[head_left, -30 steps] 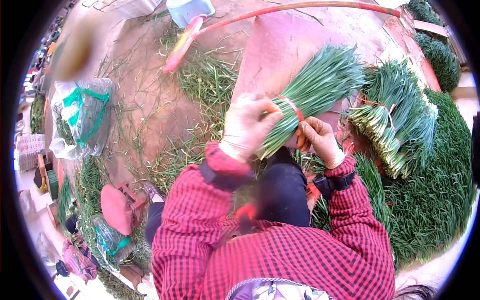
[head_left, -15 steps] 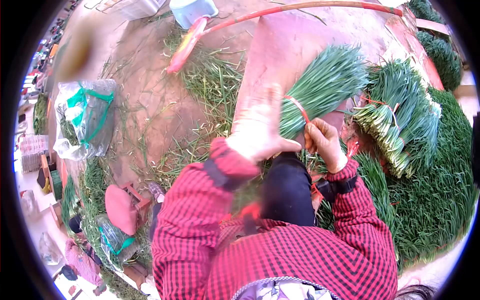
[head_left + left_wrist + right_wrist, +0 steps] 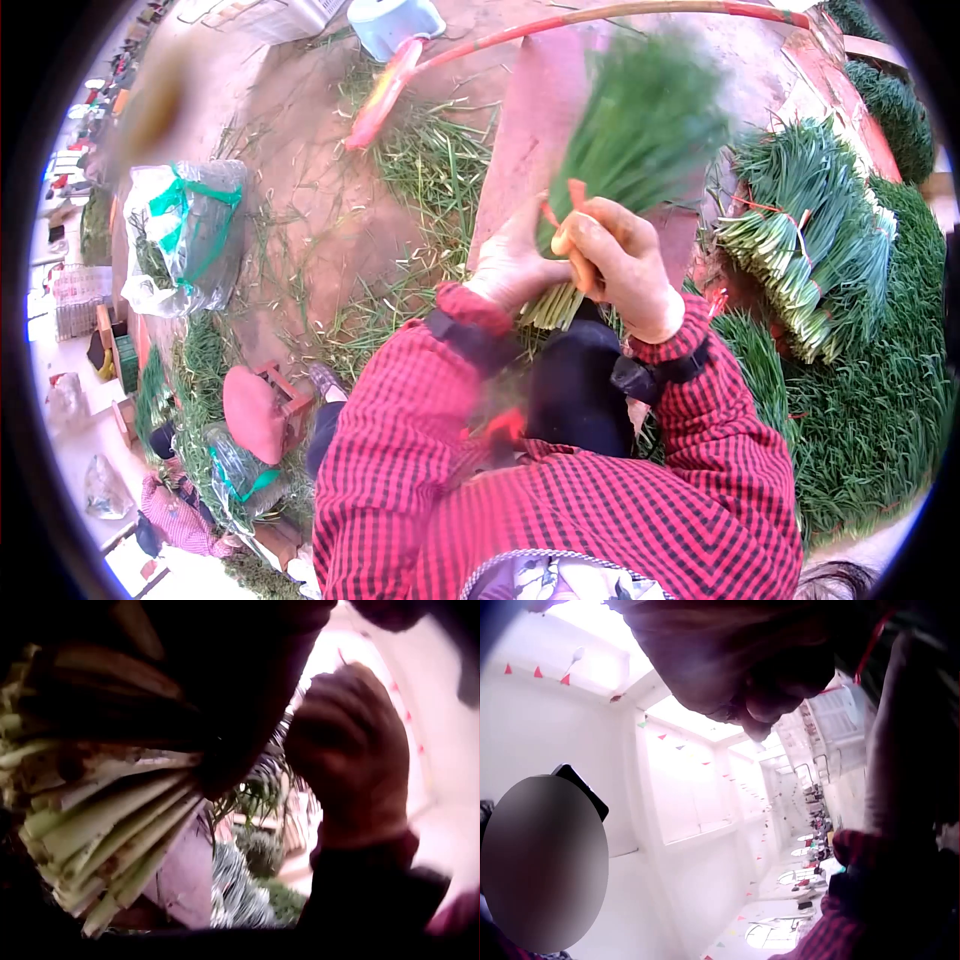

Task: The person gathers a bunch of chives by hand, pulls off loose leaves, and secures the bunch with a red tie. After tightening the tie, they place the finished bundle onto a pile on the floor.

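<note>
A thick bundle of garlic chives [image 3: 645,120], its leaf tops blurred, stands tilted up in front of the lap in the head view. My left hand [image 3: 512,262] grips it low down, with the thumb across the stems and the other fingers mostly hidden behind. Pale cut stem ends [image 3: 112,832] fan out close in the left wrist view. A red tie [image 3: 577,192] goes round the bundle, and my right hand [image 3: 628,262] pinches it with curled fingers at the near side. The same red tie [image 3: 871,652] shows as a thin strand in the right wrist view.
Tied chive bundles [image 3: 800,240] lie to the right, beside a wide mass of loose chives [image 3: 870,400]. A pink board [image 3: 520,130] lies ahead, with leaf scraps [image 3: 430,165] left of it. Further left are a plastic-wrapped bundle [image 3: 190,240] and a red stool [image 3: 252,412].
The left hand, spread beside the bundle half a second ago, has closed round it. The bundle has swung more upright. The right hand has risen leftward with the red tie.
</note>
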A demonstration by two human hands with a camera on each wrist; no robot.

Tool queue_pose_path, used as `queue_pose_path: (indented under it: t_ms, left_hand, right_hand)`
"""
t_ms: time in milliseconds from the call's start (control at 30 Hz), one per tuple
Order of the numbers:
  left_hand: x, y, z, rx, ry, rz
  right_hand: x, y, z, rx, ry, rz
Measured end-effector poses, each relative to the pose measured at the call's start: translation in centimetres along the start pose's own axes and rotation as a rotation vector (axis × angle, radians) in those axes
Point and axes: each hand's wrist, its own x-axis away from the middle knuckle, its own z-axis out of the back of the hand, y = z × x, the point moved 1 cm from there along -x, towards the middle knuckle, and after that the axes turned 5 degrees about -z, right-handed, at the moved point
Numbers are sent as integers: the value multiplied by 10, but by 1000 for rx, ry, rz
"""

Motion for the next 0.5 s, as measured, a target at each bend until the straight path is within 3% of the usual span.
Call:
queue_pose_path:
  t_ms: [33,67,133,167,233,367,500]
  left_hand:
    - [5,22,13,6,16,72]
    - [12,32,18,206,25,70]
    - [23,48,26,609,35,54]
    - [27,55,25,661,107,3]
    - [27,64,26,690,67,-146]
    - [25,60,16,592,72,-272]
    - [24,34,8,530,166,-338]
  right_hand:
    - [6,-7,4,31,-10,23]
    - [13,-5,11,-5,27,152]
    - [22,6,29,72,196,232]
    - [19,22,45,137,168,155]
    - [17,23,34,501,101,406]
    - [13,26,15,563,-71,207]
    - [5,29,13,439,-107,181]
